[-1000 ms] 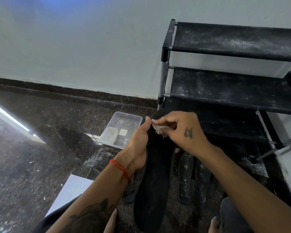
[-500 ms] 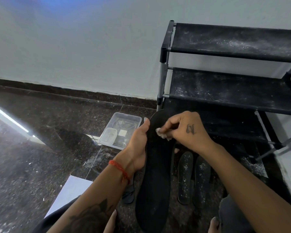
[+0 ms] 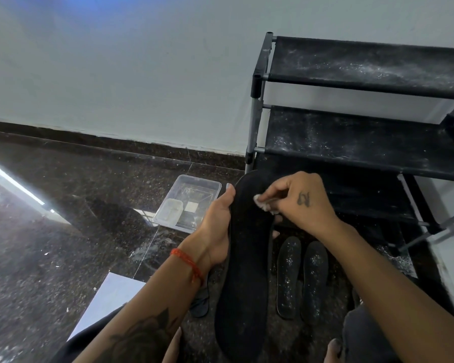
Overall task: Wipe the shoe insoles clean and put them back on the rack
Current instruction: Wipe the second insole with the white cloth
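Rack [image 3: 364,142] crowds the right; tub [image 3: 188,203] and open floor [image 3: 63,231] lie left.

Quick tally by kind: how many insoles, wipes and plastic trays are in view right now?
Insoles: 4 (held; floor; one partly hidden)
Wipes: 1
Plastic trays: 1
Total: 6

Black insole [image 3: 244,271]; white-speckled black rack [image 3: 364,142]; red wrist thread [image 3: 188,263].

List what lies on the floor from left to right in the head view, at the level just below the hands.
White sheet → small dark insole → held insole → two speckled insoles → rack foot at far right.
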The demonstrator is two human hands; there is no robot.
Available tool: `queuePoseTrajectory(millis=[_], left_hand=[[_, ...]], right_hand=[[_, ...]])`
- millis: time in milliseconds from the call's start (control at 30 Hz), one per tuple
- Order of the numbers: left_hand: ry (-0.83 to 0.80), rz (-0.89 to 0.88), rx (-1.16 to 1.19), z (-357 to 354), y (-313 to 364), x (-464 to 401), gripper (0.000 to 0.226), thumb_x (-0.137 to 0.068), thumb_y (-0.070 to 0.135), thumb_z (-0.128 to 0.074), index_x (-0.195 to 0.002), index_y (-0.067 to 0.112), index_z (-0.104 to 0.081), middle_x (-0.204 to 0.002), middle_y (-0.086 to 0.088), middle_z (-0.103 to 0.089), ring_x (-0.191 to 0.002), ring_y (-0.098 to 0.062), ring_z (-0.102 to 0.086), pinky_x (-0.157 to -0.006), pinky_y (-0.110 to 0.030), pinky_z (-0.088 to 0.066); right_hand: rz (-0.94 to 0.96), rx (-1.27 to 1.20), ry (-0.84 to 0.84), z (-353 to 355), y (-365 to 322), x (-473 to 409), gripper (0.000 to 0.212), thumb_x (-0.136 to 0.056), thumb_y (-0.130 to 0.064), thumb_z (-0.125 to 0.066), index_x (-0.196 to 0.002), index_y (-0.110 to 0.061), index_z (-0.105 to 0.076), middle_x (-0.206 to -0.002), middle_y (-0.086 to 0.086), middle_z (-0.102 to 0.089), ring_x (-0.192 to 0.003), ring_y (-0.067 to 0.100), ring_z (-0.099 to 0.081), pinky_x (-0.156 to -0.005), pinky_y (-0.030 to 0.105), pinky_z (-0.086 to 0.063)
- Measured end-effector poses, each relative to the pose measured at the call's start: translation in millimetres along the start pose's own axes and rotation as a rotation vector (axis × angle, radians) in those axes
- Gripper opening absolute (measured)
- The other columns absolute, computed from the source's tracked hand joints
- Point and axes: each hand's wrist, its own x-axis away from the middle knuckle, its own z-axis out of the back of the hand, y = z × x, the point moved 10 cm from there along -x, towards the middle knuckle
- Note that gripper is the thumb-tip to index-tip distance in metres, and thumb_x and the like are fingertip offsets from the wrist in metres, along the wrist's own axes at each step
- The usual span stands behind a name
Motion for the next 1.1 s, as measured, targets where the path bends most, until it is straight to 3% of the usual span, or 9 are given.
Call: queuePoseTrajectory(millis=[100,200,300,367,600,667,800,967,1100], left_hand=[[-0.019,0.011,-0.042,-4,-3,0,0.067,-0.099,0.055,-0.020,-0.107,0.006,-0.065,-0.095,-0.019,-0.071,-0.076,-0.029,-0.071,-0.066,-0.040,-0.058],[-0.044,0.013,-0.028,-6,-3,0,0.071,-0.098,0.057,-0.019,-0.101,0.007,-0.069,-0.087,-0.017,-0.072,-0.071,-0.026,-0.071,-0.061,-0.035,-0.059],[-0.054,-0.003,0.001,-3,0,-1,0.082,-0.095,0.061,-0.017,-0.087,0.005,-0.076,-0.083,-0.017,-0.072,-0.070,-0.025,-0.071,-0.060,-0.030,-0.058],[-0.038,-0.011,-0.001,1,2,-3,0.079,-0.094,0.063,-0.018,-0.103,0.005,-0.071,-0.091,-0.018,-0.071,-0.075,-0.026,-0.070,-0.066,-0.033,-0.059],[-0.009,0.000,-0.101,-2,-4,-2,0.072,-0.095,0.062,-0.020,-0.111,0.010,-0.066,-0.097,-0.018,-0.071,-0.076,-0.027,-0.070,-0.066,-0.035,-0.058],[-0.015,0.001,-0.107,-2,-4,-2,0.074,-0.095,0.063,-0.020,-0.106,0.009,-0.069,-0.087,-0.017,-0.072,-0.068,-0.025,-0.070,-0.060,-0.032,-0.058],[-0.019,-0.001,-0.059,1,-1,-3,0.083,-0.094,0.063,-0.019,-0.077,0.007,-0.077,-0.075,-0.016,-0.071,-0.062,-0.024,-0.069,-0.059,-0.031,-0.059],[-0.011,0.027,-0.128,-2,-5,-1,0.075,-0.094,0.064,-0.017,-0.112,0.010,-0.067,-0.101,-0.020,-0.071,-0.078,-0.027,-0.071,-0.066,-0.034,-0.059],[-0.024,0.037,-0.176,-5,-9,1,0.082,-0.090,0.069,-0.016,-0.120,0.007,-0.061,-0.085,-0.016,-0.072,-0.064,-0.025,-0.069,-0.054,-0.031,-0.056]], right_hand=[[0.030,0.039,0.257,17,3,0,0.018,-0.076,-0.008,-0.073,-0.090,-0.019,-0.073,-0.085,-0.004,-0.069,-0.072,0.002,-0.064,-0.059,0.007,-0.049],[0.135,-0.015,0.209,-1,-15,5,0.031,-0.072,-0.005,-0.076,-0.101,-0.015,-0.072,-0.096,0.000,-0.069,-0.081,0.005,-0.065,-0.074,0.014,-0.053],[0.150,-0.116,-0.014,-20,-30,10,0.028,-0.072,0.001,-0.074,-0.096,-0.013,-0.073,-0.086,-0.003,-0.069,-0.070,0.004,-0.065,-0.052,0.007,-0.047],[0.098,-0.090,-0.138,-24,-24,9,0.024,-0.072,0.002,-0.074,-0.087,-0.016,-0.075,-0.080,-0.002,-0.071,-0.061,0.005,-0.065,-0.044,0.008,-0.045],[0.071,-0.006,0.247,12,-9,4,0.030,-0.073,0.001,-0.072,-0.099,-0.015,-0.072,-0.087,-0.002,-0.070,-0.070,-0.007,-0.059,-0.061,0.005,-0.049],[0.147,-0.038,0.183,-2,-22,8,0.031,-0.072,-0.002,-0.075,-0.101,-0.014,-0.071,-0.089,-0.002,-0.070,-0.072,-0.004,-0.061,-0.064,0.006,-0.049],[0.100,-0.038,-0.066,-19,-26,8,0.024,-0.071,0.002,-0.074,-0.089,-0.014,-0.075,-0.076,-0.005,-0.069,-0.057,0.000,-0.063,-0.042,0.007,-0.043],[0.045,0.175,0.230,18,-4,1,0.020,-0.078,-0.004,-0.067,-0.093,-0.016,-0.074,-0.083,-0.003,-0.070,-0.068,0.000,-0.062,-0.062,0.003,-0.046],[0.162,0.098,0.288,6,-18,3,0.028,-0.076,0.001,-0.070,-0.101,-0.011,-0.071,-0.097,0.004,-0.071,-0.083,0.009,-0.065,-0.074,0.013,-0.052]])
